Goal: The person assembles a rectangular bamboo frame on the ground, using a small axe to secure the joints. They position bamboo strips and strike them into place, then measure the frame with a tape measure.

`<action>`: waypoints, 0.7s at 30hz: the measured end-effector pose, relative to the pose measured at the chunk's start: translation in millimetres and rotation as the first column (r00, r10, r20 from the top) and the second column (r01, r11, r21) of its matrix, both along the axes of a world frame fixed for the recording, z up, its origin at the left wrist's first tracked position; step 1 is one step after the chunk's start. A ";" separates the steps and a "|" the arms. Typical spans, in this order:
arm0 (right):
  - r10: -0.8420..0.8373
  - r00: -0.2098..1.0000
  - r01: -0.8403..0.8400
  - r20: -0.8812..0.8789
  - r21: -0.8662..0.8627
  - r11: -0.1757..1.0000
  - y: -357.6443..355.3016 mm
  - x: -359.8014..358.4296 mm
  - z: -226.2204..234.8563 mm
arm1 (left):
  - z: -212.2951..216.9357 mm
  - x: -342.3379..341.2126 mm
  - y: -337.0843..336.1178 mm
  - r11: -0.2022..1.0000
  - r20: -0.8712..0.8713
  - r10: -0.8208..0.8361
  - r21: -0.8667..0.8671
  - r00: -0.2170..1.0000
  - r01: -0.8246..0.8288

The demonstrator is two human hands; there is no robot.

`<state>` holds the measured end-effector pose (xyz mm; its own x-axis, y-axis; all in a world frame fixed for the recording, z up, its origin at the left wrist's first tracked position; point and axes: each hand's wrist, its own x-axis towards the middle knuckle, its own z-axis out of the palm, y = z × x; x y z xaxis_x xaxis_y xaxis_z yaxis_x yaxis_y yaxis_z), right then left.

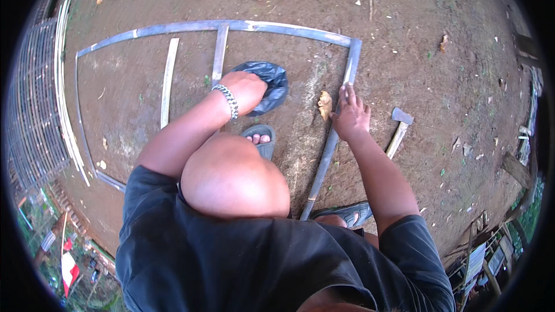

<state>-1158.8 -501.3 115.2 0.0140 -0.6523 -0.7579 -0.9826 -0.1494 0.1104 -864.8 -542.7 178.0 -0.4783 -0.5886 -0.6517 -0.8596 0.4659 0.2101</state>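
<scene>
My left hand, with a chain bracelet at the wrist, reaches into a black plastic bag on the ground. Its fingers are hidden in the bag's mouth, so I cannot see what they touch. My right hand lies on the right-hand bar of a large bamboo or wooden frame, its fingers stretched out. This frame lies flat on the soil, with a crosspiece running from its far bar toward the bag. A separate pale strip lies inside it, left of the crosspiece. A hatchet with a wooden handle rests right of my right hand.
A brown dry leaf lies between the bag and the right bar. My sandaled feet are close to the bag and the bar. At the left are long pale strips and a slatted panel. Wooden posts stand at the right edge.
</scene>
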 end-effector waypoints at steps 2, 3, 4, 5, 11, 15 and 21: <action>-0.003 1.000 0.003 0.001 0.005 1.000 -3.7 1.3 3.2 | -36.7 1.9 -6.2 0.999 -0.002 -0.010 -0.032 1.000 0.010; 0.003 1.000 -0.003 0.010 0.020 1.000 -5.3 3.2 8.1 | -50.4 4.1 -7.3 0.999 -0.003 -0.011 -0.035 1.000 0.011; 0.002 1.000 -0.002 0.006 0.042 0.999 -5.9 1.5 11.0 | -53.5 1.5 -11.2 0.998 -0.025 0.046 -0.052 0.999 -0.047; 0.003 1.000 -0.003 0.004 0.063 0.998 -6.8 -0.5 13.3 | -64.5 0.1 -5.5 0.993 -0.073 0.060 -0.096 0.995 -0.067; -0.003 1.000 0.003 0.006 0.070 0.998 -14.3 -4.5 13.6 | -107.3 6.4 12.3 0.947 -0.230 0.203 -0.200 0.952 -0.250; 0.006 1.000 -0.006 0.009 0.049 0.999 -7.5 -5.5 -0.5 | -110.8 11.3 18.0 0.925 -0.290 0.265 -0.192 0.919 -0.328; 0.020 1.000 -0.020 -0.003 0.073 0.997 -8.0 -4.9 1.9 | -102.0 11.6 17.7 0.921 -0.302 0.320 -0.121 0.898 -0.369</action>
